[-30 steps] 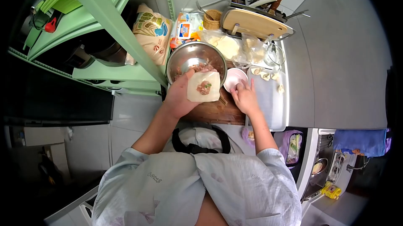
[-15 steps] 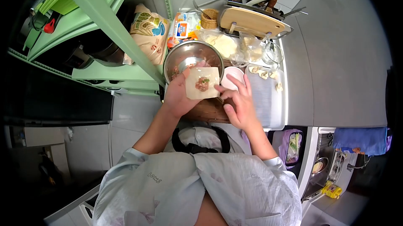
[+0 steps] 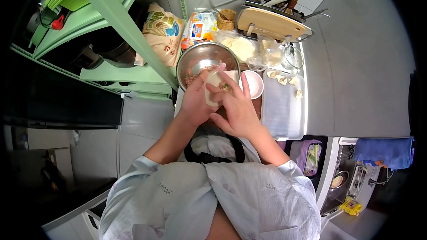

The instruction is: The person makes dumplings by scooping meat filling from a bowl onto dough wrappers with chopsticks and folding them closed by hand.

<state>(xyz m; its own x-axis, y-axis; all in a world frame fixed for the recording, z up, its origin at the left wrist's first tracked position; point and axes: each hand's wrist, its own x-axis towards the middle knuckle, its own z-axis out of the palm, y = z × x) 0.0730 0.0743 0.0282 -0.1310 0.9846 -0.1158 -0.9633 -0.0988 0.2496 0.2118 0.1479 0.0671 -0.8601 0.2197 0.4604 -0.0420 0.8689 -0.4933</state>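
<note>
A square dough wrapper [image 3: 213, 96] with a small lump of meat filling [image 3: 224, 87] rests on my left hand [image 3: 195, 102], which supports it from below and at its left edge. Over the wrapper is my right hand [image 3: 238, 111], its fingers spread and partly hiding the filling; one fingertip is at the wrapper's surface. Just beyond both hands stands a steel bowl [image 3: 209, 53] with meat mixture [image 3: 192, 77] inside. A small pink-white bowl [image 3: 254, 85] is right of my right hand's fingers. Several folded dumplings [image 3: 282, 79] lie at the far end of a clear tray [image 3: 282, 115].
Behind the bowl are plastic bags of dough wrappers [image 3: 240, 47], a wicker basket [image 3: 226, 20], a glass jar [image 3: 292, 57] and a rack with a cutting board [image 3: 271, 24] and knives. A green shelf [image 3: 120, 22] and a large printed bag [image 3: 163, 35] stand left.
My right hand has moved left from the small pink-white bowl to over the wrapper. The wrapper's right side now looks lifted or folded beneath its fingers.
</note>
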